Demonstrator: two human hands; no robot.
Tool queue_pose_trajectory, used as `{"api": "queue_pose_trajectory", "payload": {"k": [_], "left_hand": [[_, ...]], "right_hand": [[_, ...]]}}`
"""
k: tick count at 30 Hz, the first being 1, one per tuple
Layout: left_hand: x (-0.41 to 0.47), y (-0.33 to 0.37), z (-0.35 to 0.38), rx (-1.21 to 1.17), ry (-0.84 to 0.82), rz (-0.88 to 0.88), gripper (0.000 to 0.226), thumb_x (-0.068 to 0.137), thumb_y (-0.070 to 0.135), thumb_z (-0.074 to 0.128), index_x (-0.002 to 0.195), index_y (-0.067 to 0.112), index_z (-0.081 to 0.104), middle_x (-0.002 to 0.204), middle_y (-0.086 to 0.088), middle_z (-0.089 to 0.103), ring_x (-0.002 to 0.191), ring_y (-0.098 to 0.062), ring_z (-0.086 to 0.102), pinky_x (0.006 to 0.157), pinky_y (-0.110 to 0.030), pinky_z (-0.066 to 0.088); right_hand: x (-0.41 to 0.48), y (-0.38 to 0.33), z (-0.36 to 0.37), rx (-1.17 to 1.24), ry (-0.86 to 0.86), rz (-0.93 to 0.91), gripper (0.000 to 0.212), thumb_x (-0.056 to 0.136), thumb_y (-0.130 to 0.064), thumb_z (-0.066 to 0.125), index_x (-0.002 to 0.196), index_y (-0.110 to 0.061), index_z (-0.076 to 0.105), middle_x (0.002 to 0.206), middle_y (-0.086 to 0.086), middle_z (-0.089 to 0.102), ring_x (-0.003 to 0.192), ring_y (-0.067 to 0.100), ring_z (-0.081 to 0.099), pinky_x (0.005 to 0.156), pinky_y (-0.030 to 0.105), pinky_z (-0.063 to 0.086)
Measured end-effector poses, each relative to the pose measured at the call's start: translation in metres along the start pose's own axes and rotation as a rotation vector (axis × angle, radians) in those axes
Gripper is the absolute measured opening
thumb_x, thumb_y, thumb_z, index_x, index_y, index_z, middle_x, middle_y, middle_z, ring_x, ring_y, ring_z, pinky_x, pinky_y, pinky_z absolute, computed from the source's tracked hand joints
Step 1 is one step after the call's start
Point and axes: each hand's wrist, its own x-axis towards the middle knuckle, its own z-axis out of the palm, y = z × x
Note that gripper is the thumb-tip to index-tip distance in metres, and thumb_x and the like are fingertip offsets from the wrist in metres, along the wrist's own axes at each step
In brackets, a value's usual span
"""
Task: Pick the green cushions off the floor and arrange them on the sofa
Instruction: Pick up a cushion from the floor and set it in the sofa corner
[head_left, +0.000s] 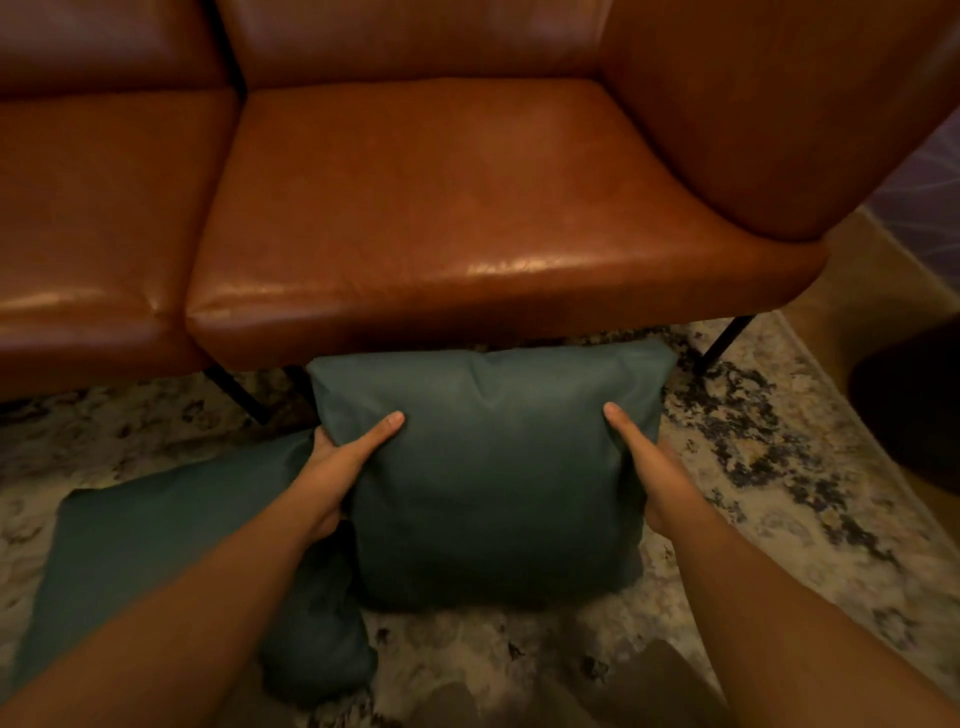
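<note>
Left hand (340, 467): it is pressing against the left edge of the held cushion (493, 467), thumb lying across the front face, fingers wrapping out of sight behind.
Right hand (647, 467): it is mirroring this on the right edge, thumb on the front, the other fingers hidden, so both hands are clamping the cushion between them.
Second cushion (156, 561): it is lying flat on the rug (769, 467) at lower left, partly tucked under the left forearm and just beside the held one; nothing is gripping it.
Held cushion: it is standing nearly upright between the hands, in front of the sofa's front edge and below seat level. Whether its bottom edge is resting on the rug or hanging just clear, I cannot tell.
Sofa (467, 208): its brown leather seat is sitting directly ahead of and above the cushion, bare across the visible part, with the backrest behind and an armrest (779, 130) rising on the right.
Key relation: the target seat is lying up and forward from the hands; the cushion's broad face is facing the person, its width running left to right, parallel to the seat's front edge. Both hands are looking about equally near.
Next move, as a judgement: a lift up and over the seat edge is probably needed, then leaning it against the backrest.
Progress: no cushion is showing on the sofa, so the task is looking early.
</note>
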Motion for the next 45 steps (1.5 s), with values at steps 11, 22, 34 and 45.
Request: {"api": "queue_pose_trajectory", "payload": {"k": [11,22,34,45], "left_hand": [[-0.126,0.152,-0.006,-0.022,0.092,0.202,0.084,0.066,0.044,0.098,0.14,0.026,0.063,0.123,0.01,0.076,0.114,-0.011,0.071,0.098,-0.037,0.056],[-0.254,0.366,-0.041,-0.151,0.214,0.086,0.046,0.084,0.044,0.086,0.117,0.014,0.073,0.107,-0.003,0.08,0.093,-0.022,0.078,0.072,-0.037,0.061],[-0.319,0.495,-0.069,-0.115,0.266,0.048,0.025,0.1,0.038,0.071,0.116,0.018,0.066,0.068,0.003,0.075,0.048,-0.009,0.069,0.04,-0.025,0.054],[-0.419,0.543,-0.09,0.206,-0.253,0.009,0.067,0.048,0.071,0.091,0.104,0.034,0.086,0.111,0.001,0.081,0.09,-0.015,0.079,0.075,-0.028,0.062]], "right_hand": [[-0.129,-0.153,0.002,-0.026,-0.033,-0.064,0.115,0.054,-0.078,0.088,0.154,-0.031,0.055,0.147,-0.007,0.063,0.118,0.02,0.059,0.105,0.042,0.046],[-0.247,-0.311,-0.007,-0.244,-0.086,-0.042,0.12,0.066,-0.108,0.042,0.16,-0.033,0.047,0.165,-0.003,0.046,0.152,0.027,0.043,0.124,0.052,0.03],[-0.334,-0.39,-0.003,-0.451,-0.245,0.013,0.02,0.088,0.009,0.051,0.099,-0.004,0.061,0.101,0.011,0.056,0.083,0.025,0.045,0.066,0.037,0.028],[-0.372,-0.427,0.013,-0.385,-0.214,-0.12,0.025,0.113,-0.025,0.054,0.131,-0.015,0.068,0.122,0.003,0.073,0.103,0.018,0.069,0.085,0.037,0.055]]}}
